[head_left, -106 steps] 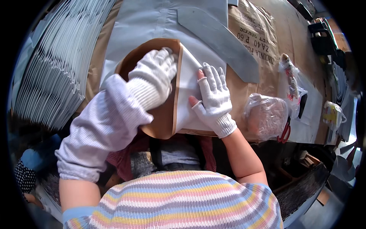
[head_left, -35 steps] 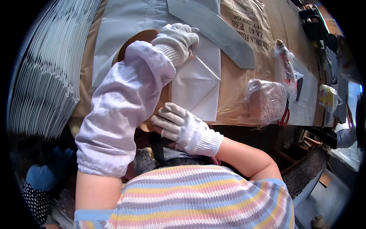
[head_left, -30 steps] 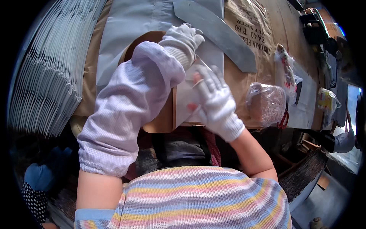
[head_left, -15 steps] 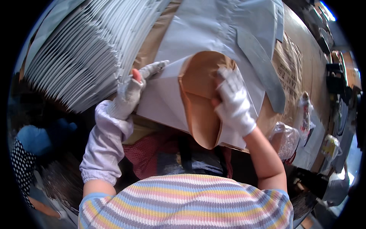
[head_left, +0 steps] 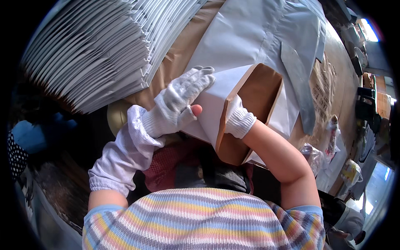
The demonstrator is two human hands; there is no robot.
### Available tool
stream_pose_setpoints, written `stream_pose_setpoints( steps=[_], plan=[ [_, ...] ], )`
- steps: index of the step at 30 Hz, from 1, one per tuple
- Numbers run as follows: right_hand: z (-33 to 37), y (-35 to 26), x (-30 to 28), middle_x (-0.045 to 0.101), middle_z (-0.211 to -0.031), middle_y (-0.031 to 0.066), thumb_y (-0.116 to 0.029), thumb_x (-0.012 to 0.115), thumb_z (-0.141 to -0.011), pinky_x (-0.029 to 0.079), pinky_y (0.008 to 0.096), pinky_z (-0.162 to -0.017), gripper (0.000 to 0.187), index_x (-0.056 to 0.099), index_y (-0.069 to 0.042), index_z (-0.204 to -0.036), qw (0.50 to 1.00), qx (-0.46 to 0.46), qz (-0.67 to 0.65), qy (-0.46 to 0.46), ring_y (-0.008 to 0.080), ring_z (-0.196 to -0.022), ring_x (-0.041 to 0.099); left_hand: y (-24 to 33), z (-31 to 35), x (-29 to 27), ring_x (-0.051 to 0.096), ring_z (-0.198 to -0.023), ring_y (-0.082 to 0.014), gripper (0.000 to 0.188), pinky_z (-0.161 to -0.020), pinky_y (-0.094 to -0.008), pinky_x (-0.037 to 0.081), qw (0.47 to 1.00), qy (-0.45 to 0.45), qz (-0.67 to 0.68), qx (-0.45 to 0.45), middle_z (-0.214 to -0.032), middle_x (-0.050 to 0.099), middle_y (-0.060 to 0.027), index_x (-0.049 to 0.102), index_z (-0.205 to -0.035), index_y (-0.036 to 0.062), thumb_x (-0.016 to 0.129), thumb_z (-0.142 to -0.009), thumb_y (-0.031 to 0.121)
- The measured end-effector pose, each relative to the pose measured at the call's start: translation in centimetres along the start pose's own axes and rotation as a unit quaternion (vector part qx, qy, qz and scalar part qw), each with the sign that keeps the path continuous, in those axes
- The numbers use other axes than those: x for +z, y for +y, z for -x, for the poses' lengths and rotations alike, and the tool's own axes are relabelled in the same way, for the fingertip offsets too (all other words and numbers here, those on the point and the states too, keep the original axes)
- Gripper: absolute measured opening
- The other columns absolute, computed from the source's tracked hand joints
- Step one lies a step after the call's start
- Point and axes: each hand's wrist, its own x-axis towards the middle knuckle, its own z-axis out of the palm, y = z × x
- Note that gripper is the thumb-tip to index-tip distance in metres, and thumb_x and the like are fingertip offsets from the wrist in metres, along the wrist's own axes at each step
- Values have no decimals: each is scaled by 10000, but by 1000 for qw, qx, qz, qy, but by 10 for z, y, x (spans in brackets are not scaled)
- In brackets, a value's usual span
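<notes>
A large paper bag, white outside and brown inside, lies in front of me with its mouth open toward me. My right hand, in a white knit glove, reaches into the mouth at the left inner wall; its fingers are hidden inside. Against the bag's white left side rests my left hand, open, the gloved fingers stretched out and the bare thumb tip showing. A lilac sleeve covers the left forearm. Under the bag spreads a pile of flat white paper.
A thick fanned stack of white folded paper stands at the far left. Right of the pile lie a curved grey strip and printed brown paper. Clear plastic wrapping sits at the right. Another person in blue is at the left.
My right hand has pushed into the bag's mouth, which has turned from rounded to angular. My left hand has moved right, onto the bag's side.
</notes>
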Motion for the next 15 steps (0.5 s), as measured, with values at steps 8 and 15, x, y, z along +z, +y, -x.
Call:
stream_pose_setpoints(
  steps=[8, 15],
  plan=[
    [47, -54, -39, 727, -1137, 93, -264, 652, -870, 541, 404, -945, 314, 779, -150, -1134, 926, 149, 346, -1, 276, -1179, 646, -4, -3, 7, 398, -1492, -404, 750, -1245, -486, 294, 991, -22, -128, 28, -1587, 440, -226, 433, -1542, -6, 492, -1039, 547],
    [67, -6, -67, 722, -1124, 136, -230, 709, -893, 525, 450, -947, 427, 644, -72, -1284, 896, 115, 134, 408, 335, -1094, 663, 1, -9, 24, 386, -1475, -467, 820, -1241, -519, 310, 955, -45, -288, 57, -1578, 434, -245, 429, -1537, -9, 700, -887, 412]
  ],
)
